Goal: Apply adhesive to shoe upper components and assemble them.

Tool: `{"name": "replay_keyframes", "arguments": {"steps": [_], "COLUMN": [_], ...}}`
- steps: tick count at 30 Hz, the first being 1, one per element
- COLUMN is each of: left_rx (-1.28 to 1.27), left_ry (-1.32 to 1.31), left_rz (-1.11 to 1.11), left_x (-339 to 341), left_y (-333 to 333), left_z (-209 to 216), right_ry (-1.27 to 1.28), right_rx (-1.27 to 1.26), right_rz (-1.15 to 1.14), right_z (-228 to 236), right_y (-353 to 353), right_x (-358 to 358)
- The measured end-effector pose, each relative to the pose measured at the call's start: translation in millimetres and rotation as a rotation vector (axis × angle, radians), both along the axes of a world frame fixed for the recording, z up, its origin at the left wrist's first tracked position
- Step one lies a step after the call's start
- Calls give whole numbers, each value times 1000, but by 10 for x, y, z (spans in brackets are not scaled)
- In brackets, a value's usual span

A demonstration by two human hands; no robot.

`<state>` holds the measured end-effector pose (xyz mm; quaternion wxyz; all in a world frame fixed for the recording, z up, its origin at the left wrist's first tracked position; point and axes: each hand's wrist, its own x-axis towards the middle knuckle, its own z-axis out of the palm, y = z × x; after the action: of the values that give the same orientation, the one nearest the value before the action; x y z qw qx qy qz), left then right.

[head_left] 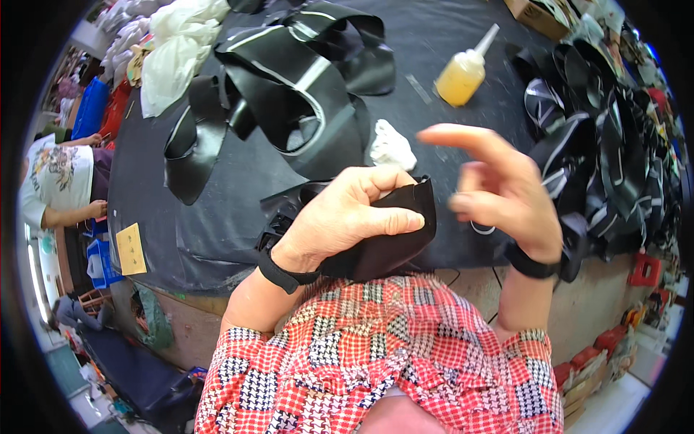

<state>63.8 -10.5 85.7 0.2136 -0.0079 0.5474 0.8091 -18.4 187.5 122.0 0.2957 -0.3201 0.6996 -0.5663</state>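
My left hand (354, 213) grips the edge of a folded black leather-like strip (387, 249), thumb on top and fingers curled behind it. The strip hangs over the table's near edge, against my shirt. To its right my right hand (499, 184) is raised, slightly blurred, its index finger stretched out to the left and its other fingers bent. I see nothing in it, and it is apart from the strip. A crumpled white cloth (392, 148) lies just beyond both hands. Behind that stands a squeeze bottle (460, 78) of yellow liquid with a long white nozzle.
Looped black strips (303, 108) with pale edges spread over the dark-covered table (217, 249) at the back left. More black pieces (600, 130) are heaped at the right. White plastic bags (181, 43) lie far left, a yellow card (131, 249) nearer. Another person (65, 173) sits left.
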Motion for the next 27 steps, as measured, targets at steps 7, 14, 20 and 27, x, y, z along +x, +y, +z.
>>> {"name": "replay_keyframes", "arguments": {"steps": [7, 14, 20, 27], "left_rx": [20, 294, 189, -1151], "left_ry": [-10, -67, -64, 767], "left_rz": [111, 346, 423, 438], "left_x": [-22, 35, 101, 88], "left_y": [178, 332, 281, 289], "left_z": [-172, -409, -417, -344], "right_ry": [-540, -549, -496, -547], "right_rx": [-231, -457, -254, -150], "right_rz": [-3, 76, 152, -41], "right_z": [-666, -958, -844, -808], "right_y": [20, -111, -131, -182], "right_x": [-104, -186, -268, -168]}}
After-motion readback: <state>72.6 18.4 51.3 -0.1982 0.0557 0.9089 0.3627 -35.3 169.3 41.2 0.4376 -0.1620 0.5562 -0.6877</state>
